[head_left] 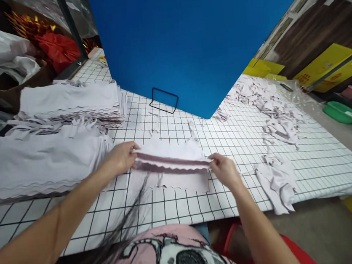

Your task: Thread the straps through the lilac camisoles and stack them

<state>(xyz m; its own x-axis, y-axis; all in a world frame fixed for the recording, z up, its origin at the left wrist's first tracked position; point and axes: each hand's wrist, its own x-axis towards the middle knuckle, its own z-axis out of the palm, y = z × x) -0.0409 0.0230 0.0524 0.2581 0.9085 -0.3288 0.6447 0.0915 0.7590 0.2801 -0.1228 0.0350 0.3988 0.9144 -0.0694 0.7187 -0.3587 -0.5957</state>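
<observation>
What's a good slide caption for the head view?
Left hand and right hand hold a pale garment at a gridded tabletop, garment stacks to the left.

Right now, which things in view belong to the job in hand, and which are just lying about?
Likely the job:
pale garment, held by left hand and right hand
stacked garments
loose garments

Likely just lying about:
green tub
red plastic bundle

Table point(172, 211) under white cloth, black grid. Large blue panel point(191, 45) above its far side, tapering downward to a corner. Dark post point(70, 25) at table's far left. Right of table, brown wood-grain panelling point(313, 27). Grey floor point(319, 221) below table's right end; red seat point(296, 249) near table's front edge. Light brightest on table, dimmer around it.
</observation>
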